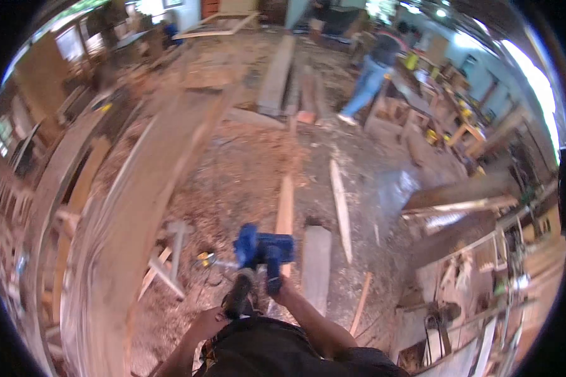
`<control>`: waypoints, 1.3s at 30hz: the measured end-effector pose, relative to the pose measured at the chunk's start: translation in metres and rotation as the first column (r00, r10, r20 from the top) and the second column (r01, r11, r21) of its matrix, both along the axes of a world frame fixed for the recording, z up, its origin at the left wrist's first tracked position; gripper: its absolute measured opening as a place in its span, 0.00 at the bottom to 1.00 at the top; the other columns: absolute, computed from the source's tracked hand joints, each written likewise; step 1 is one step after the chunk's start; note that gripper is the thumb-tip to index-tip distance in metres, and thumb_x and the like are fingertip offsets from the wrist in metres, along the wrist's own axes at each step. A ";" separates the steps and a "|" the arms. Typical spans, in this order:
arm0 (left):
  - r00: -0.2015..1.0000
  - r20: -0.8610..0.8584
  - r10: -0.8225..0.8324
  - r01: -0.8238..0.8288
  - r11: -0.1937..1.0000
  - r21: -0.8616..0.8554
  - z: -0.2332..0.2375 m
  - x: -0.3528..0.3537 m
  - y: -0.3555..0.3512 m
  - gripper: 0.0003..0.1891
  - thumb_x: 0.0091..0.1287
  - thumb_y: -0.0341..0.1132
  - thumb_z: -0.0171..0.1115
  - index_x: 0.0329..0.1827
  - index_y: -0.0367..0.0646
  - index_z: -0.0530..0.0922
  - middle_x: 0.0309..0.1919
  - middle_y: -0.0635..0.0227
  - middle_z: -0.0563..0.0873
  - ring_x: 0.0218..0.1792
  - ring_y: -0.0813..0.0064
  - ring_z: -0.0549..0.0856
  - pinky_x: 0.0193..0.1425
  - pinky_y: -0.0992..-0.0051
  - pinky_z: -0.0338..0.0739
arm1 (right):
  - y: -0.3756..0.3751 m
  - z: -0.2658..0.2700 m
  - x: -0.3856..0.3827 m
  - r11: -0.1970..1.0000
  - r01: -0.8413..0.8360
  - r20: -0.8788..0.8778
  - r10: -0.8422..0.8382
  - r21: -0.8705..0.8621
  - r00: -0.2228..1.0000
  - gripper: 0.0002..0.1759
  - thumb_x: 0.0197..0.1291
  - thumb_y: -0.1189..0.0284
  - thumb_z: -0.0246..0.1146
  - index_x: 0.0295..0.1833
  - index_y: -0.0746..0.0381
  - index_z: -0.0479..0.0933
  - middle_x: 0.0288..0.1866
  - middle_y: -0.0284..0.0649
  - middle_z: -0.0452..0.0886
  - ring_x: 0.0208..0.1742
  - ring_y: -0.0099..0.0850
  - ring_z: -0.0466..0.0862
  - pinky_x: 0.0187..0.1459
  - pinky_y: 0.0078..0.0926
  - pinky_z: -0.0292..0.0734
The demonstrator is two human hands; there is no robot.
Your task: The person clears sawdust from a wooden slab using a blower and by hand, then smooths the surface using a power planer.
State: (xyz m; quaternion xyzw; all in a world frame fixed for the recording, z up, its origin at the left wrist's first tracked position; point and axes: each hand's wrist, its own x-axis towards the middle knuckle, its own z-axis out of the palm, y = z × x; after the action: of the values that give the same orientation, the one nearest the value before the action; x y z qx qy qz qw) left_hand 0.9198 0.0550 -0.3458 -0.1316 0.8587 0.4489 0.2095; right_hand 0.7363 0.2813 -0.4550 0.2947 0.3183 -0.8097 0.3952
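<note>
A blue power tool (258, 246) with a dark rear part is held in front of my body, above the littered floor. My right hand (284, 293) is closed around its blue handle, on the right side. At the dark rear end of the tool, my left hand (212, 322) is closed on it, lower and to the left. Behind the tool a narrow light wooden strip (285, 201) lies lengthwise. A grey board (316, 264) lies just to the right of the tool.
A long wide plank (148, 182) runs along the left. Wooden trestle pieces (170, 270) and a yellow item (206, 258) stand near it. A pointed board (340, 207) lies right of centre. Another person (371, 75) stands by a cluttered bench at the back right.
</note>
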 end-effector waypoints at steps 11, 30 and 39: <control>0.950 -0.289 0.119 0.006 0.917 0.399 -0.056 -0.202 -0.056 0.43 0.57 0.41 0.78 0.72 0.37 0.66 0.64 0.49 0.74 0.54 0.60 0.85 0.58 0.65 0.82 | -0.035 -0.045 -0.120 0.895 -0.407 -0.339 0.446 0.182 0.829 0.18 0.73 0.61 0.55 0.56 0.63 0.77 0.46 0.45 0.84 0.47 0.40 0.84 0.48 0.38 0.83; 0.837 -0.512 -0.196 0.230 0.973 0.002 0.009 -0.542 -0.111 0.33 0.60 0.53 0.73 0.63 0.42 0.75 0.68 0.47 0.72 0.65 0.48 0.78 0.66 0.55 0.75 | -0.174 0.053 -0.407 0.985 -0.150 -0.178 0.133 -0.084 0.975 0.22 0.73 0.57 0.55 0.53 0.65 0.79 0.47 0.45 0.86 0.47 0.43 0.85 0.49 0.40 0.83; 0.918 -0.394 0.044 0.048 0.974 0.221 -0.047 -0.687 -0.175 0.27 0.60 0.46 0.72 0.58 0.42 0.76 0.45 0.51 0.86 0.48 0.50 0.86 0.54 0.59 0.78 | -0.196 0.049 -0.563 0.571 -0.817 -0.317 0.793 0.085 0.521 0.24 0.73 0.55 0.55 0.52 0.66 0.80 0.48 0.45 0.86 0.47 0.44 0.85 0.50 0.42 0.82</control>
State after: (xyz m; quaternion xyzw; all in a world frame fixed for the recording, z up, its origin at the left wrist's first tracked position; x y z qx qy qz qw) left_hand 0.2330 -0.1196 -0.3929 -0.0126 0.8265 0.5609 0.0456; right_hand 0.1738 0.0855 -0.4060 -0.0364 0.4473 -0.5826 0.6776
